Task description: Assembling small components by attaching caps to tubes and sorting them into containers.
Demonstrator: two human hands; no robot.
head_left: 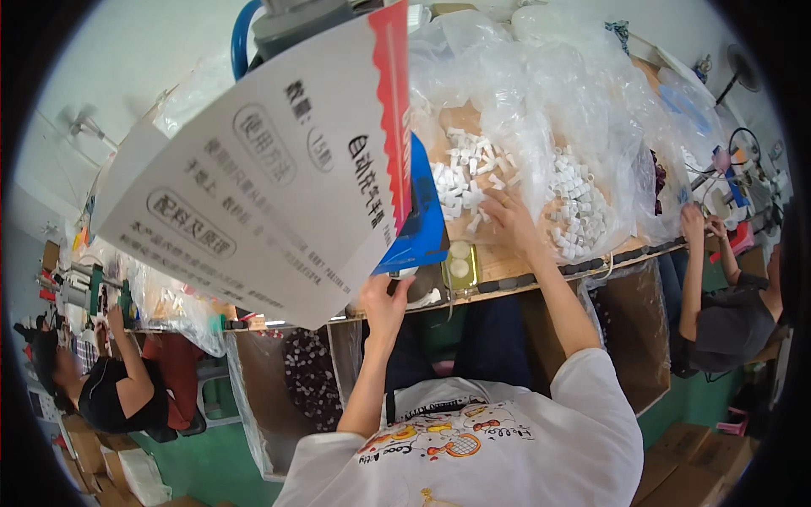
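My right hand reaches over the bench with its fingers stretched out, touching the near edge of a loose pile of small white plastic pieces. My left hand is at the bench's front edge, below a blue machine part. Its thumb and fingers are bent toward each other; what is between them is too small to make out. A large printed paper sheet with a red border hangs in front of the machine and covers much of it. A second heap of white pieces lies right of my right forearm.
Clear plastic sheeting surrounds the heaps. A small tray with round pale items sits between my hands. Open cartons stand under the bench, one holding dark small pieces. Other people work at left and right.
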